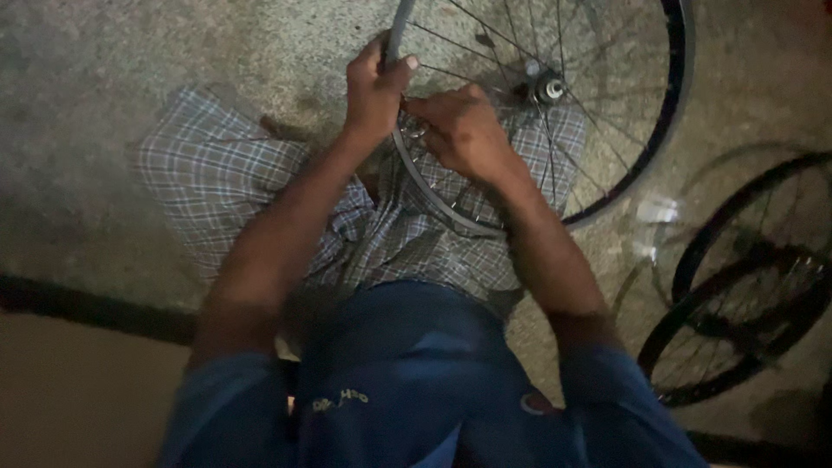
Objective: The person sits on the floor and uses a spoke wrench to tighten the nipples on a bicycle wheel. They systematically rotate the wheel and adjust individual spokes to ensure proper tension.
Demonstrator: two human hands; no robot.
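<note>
A spoked bicycle wheel (646, 139) with a metal rim stands upright over my lap, its hub (548, 87) near the top centre. My left hand (374, 87) is closed around the rim at its left side, thumb on the near face. Just to its right, my right hand (464, 130) presses against the spokes close to the rim, with its fingers curled on something small and metallic that I cannot make out. Both forearms reach up from my blue shirt. A checked cloth (225, 173) covers my legs beneath the wheel.
Rough concrete floor (104, 78) lies all around. Other bicycle wheels with dark tyres (745, 286) lie on the floor at the right. A dark strip (87, 308) crosses the lower left with a paler surface below it. The light is dim.
</note>
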